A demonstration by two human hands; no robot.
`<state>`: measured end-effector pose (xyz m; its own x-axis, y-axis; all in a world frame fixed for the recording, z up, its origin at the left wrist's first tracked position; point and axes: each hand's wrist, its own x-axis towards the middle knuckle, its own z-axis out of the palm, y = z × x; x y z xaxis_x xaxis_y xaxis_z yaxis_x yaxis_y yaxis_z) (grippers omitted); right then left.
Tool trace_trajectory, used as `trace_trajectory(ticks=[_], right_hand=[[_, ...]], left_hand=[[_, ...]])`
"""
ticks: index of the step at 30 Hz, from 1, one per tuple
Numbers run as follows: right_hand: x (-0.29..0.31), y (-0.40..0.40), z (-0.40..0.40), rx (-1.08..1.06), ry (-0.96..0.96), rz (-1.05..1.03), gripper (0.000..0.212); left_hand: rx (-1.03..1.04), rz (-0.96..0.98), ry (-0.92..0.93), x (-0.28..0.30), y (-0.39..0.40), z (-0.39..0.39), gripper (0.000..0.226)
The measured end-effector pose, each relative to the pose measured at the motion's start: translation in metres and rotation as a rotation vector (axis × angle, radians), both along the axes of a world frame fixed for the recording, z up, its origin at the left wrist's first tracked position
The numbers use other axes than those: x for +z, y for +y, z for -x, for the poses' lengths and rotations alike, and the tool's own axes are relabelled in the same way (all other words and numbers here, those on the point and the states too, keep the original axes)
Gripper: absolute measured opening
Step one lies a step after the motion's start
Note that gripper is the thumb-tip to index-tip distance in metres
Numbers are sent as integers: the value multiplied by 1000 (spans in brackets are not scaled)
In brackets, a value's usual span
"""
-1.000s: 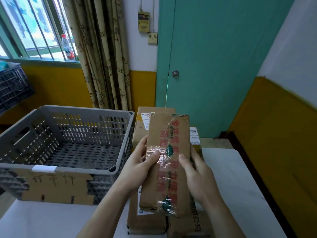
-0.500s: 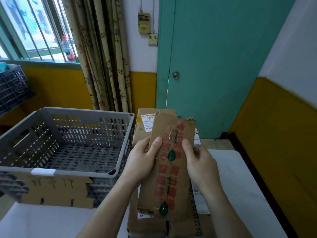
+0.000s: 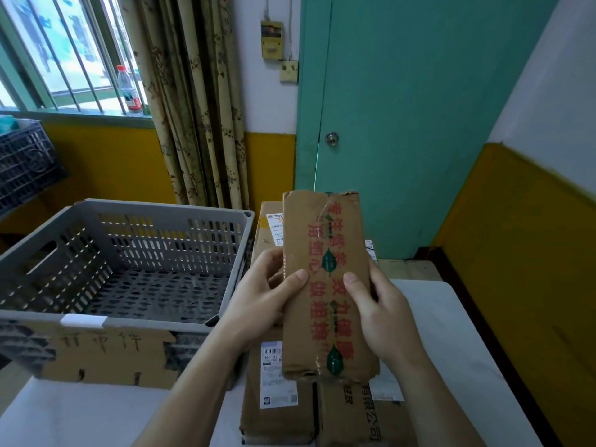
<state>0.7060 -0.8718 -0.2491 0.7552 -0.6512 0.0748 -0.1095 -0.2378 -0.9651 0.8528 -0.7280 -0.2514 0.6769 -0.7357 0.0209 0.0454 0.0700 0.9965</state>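
A long brown cardboard parcel (image 3: 325,240) sealed with clear tape printed in red characters stands nearly upright in front of me. My left hand (image 3: 263,296) grips its left edge, thumb across the front. My right hand (image 3: 380,304) grips its right edge, thumb on the taped strip. Below it lie other cardboard parcels (image 3: 280,411) with white shipping labels, stacked on the white table (image 3: 458,343).
A grey slotted plastic crate (image 3: 122,321) with a cardboard sign on its front stands at the left, nothing inside. A dark crate (image 3: 22,162) sits at far left. Behind are a curtain (image 3: 193,101), a green door (image 3: 419,108) and a bottle (image 3: 129,91) on the windowsill.
Both hands have lifted the parcel and turned it from a tilt to nearly upright. My grip has slid from the middle toward its upper half.
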Motion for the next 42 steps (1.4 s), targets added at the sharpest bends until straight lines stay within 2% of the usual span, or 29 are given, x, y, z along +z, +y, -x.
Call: trace_trajectory(ticks=[3,5,8,15,18,20,22,25,27,32,34,37,40,42], right_hand=[[1,-5,5,75,-9,-60,54],[0,-7,11,191,11,-110,63],[-5,-9,18,236,56,-46,71],[-6,-10,18,211,59,-9,66],[-1,-9,14,127,34,14,59],[3,-9,12,73,24,35,59],[5,-9,11,30,37,64,65],[5,-8,10,-13,81,108,71],[5,-4,9,-23,109,145,78],[5,6,7,-59,138,148,129],[5,8,7,-53,188,144,141],[5,8,6,-30,254,171,149],[5,5,7,-29,304,169,156],[3,2,9,-35,264,107,149]], left_hand=[[-2,-10,-1,1,0,-1,55],[-118,-23,0,1,6,-6,65],[-307,-75,-65,4,16,-13,79],[-275,-40,-107,-1,15,-9,82],[-218,-14,-92,-4,11,-4,85],[-155,-1,-44,-6,10,-2,76],[-87,3,-10,-6,10,0,54],[-26,-29,-116,-9,8,5,42],[-34,-61,-213,-7,6,9,49],[-8,-127,-416,0,1,15,60],[-5,-143,-418,0,0,17,60],[-13,-149,-383,-3,-1,21,53],[-11,-195,-474,-5,-3,24,51],[-27,-227,-519,-4,-4,24,53]])
